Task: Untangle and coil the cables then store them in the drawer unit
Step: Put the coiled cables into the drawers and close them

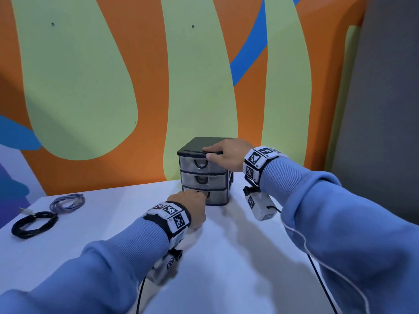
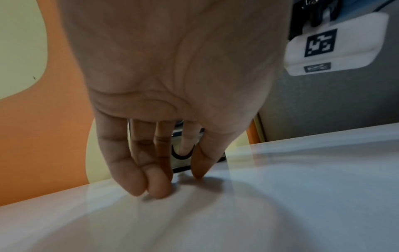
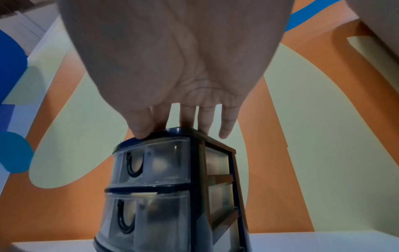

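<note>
Steadying the drawer unit (image 1: 204,168) with flat fingers, the right hand (image 1: 226,155) rests on top. The left hand (image 1: 192,207) hooks a finger in the bottom drawer's handle (image 2: 181,154). At left of frame, two coiled cables (image 1: 34,223) await storing.

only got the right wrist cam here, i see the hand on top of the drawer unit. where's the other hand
Observer: The left hand is at the bottom drawer of the drawer unit; the left wrist view shows its index finger hooked in that drawer's black handle.
Operator: is that drawer open yet
Observer: No, in the head view its front sits flush with the two drawers above.
Operator: and the cables, any stored
Observer: Two coiled cables lie on the table, far left of the unit: a black cable and a purple cable just behind it.
Operator: right hand gripping or just pressing
Observer: The right hand lies flat on the lid, thumb at the front edge.
</note>
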Demonstrator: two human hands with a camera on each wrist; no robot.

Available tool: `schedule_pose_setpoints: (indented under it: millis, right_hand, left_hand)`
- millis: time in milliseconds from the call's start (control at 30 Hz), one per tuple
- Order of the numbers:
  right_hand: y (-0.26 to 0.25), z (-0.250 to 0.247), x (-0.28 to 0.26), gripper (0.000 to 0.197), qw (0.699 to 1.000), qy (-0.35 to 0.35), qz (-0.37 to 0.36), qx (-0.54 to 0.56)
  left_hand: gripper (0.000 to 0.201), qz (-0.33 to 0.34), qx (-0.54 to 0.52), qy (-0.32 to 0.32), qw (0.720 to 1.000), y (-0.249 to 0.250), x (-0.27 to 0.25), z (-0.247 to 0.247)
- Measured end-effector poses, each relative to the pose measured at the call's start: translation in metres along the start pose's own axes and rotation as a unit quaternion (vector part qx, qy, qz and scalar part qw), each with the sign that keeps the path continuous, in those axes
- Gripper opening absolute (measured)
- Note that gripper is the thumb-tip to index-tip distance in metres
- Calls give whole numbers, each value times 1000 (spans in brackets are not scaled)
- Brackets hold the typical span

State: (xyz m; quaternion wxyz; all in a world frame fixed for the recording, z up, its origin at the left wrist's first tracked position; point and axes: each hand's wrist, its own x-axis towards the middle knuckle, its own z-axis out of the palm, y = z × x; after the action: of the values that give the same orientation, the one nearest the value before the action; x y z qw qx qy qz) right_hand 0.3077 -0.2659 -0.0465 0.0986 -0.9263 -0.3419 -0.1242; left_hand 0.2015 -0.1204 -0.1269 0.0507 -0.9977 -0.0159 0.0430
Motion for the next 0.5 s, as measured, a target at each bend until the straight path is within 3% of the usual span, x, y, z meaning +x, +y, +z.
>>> schedule_pose_setpoints:
  millis: [167,500]
  right_hand:
    - [-5,0,-1,42,1000,4,22,16]
    - [-16,-4,-3,42,998,-16,59,19]
  left_hand:
    - [48,12,-44,18,999,-11,-19,-2]
    - [43,42,-63,1,997,-26,-102,6]
